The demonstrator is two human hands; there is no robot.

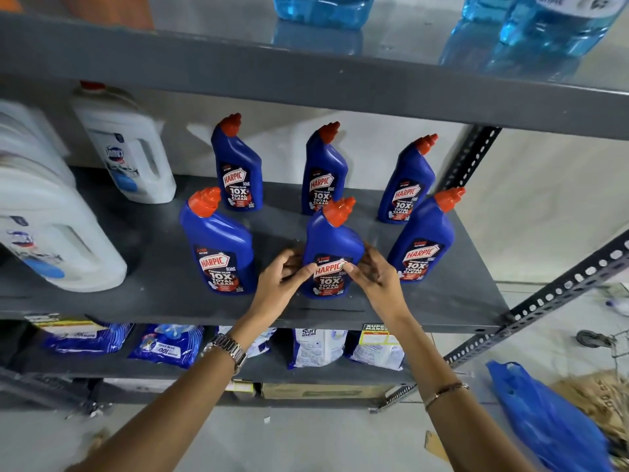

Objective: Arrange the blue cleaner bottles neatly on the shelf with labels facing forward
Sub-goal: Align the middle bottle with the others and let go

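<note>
Several blue cleaner bottles with red caps stand upright on the grey shelf (442, 301) in two rows, labels facing me. The front middle bottle (332, 241) is gripped from both sides: my left hand (284, 274) holds its left side, my right hand (372, 274) its right side, thumbs on the label. To its left stands the front left bottle (219, 245), to its right the front right bottle (423, 243). Behind stand the back left bottle (238, 165), the back middle bottle (323, 168) and the back right bottle (406, 185).
Large white jugs (126, 155) (51, 226) fill the shelf's left end. Clear blue bottles (551, 25) sit on the shelf above. Detergent pouches (166, 345) lie on the shelf below. A blue plastic bag (544, 420) lies on the floor at right beside a slanted metal strut (561, 287).
</note>
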